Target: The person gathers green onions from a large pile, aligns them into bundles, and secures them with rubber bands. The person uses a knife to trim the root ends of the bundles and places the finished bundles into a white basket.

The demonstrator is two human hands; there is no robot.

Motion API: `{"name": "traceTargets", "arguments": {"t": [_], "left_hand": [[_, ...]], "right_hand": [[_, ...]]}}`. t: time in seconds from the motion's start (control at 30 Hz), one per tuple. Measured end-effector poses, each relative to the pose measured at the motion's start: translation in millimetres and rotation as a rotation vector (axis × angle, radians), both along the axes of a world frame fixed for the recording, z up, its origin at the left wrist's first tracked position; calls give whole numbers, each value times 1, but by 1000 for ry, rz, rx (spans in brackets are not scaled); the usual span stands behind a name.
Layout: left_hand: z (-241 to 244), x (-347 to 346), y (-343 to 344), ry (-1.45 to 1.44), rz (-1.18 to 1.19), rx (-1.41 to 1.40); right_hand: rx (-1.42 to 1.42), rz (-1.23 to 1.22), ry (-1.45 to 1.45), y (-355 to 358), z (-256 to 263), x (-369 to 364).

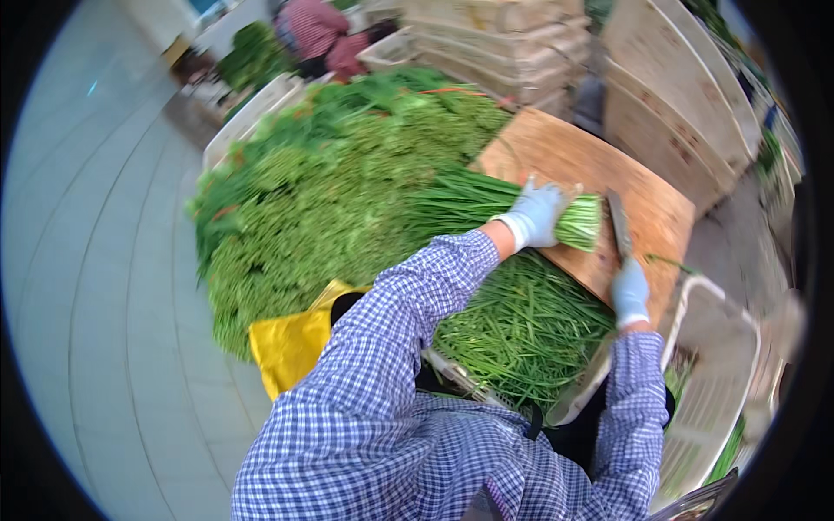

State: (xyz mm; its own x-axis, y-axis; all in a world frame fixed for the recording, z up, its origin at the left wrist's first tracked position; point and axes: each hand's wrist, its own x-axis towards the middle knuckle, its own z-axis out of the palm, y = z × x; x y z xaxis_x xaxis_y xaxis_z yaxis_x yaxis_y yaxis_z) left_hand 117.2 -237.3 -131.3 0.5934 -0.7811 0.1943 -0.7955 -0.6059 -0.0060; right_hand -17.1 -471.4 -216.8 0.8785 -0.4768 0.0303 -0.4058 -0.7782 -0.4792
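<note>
My left hand (538, 211), in a pale glove, grips a bundle of long green stalks (578, 223) that look like garlic chives. The bundle lies across a wooden board (651, 208), its pale stem ends to the right and its leaves trailing left. My right hand (630, 292), gloved too, is closed on the handle of a knife (618, 225). The wide blade points away from me over the board, just right of the stem ends, with a narrow gap between. Below the board, loose green leaves (528, 325) fill a plastic crate.
Left of the board spreads a large heap of bundled greens (339, 182). A white crate (710, 365) stands at my right. Stacked crates (495, 39) and large leaning crates (671, 98) rise behind. A yellow cloth or bag (290, 348) is by my left arm. Another person (319, 32) is at the back.
</note>
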Motion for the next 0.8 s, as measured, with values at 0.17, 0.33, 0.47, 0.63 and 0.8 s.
{"name": "traceTargets", "arguments": {"t": [0.17, 0.33, 0.47, 0.63, 0.8], "left_hand": [[126, -18, 103, 709, -61, -755], [183, -40, 195, 1013, -253, -1287], [169, -63, 190, 1194, -327, -1511], [175, -111, 163, 1179, -411, -1478], [198, -111, 201, 910, -187, -1663]], "right_hand": [[28, 218, 54, -26, 50, -6], [309, 467, -506, 32, 183, -25], [221, 636, -627, 118, 252, -52], [473, 758, -590, 184, 241, -55], [225, 903, -10, 181, 180, -96]]}}
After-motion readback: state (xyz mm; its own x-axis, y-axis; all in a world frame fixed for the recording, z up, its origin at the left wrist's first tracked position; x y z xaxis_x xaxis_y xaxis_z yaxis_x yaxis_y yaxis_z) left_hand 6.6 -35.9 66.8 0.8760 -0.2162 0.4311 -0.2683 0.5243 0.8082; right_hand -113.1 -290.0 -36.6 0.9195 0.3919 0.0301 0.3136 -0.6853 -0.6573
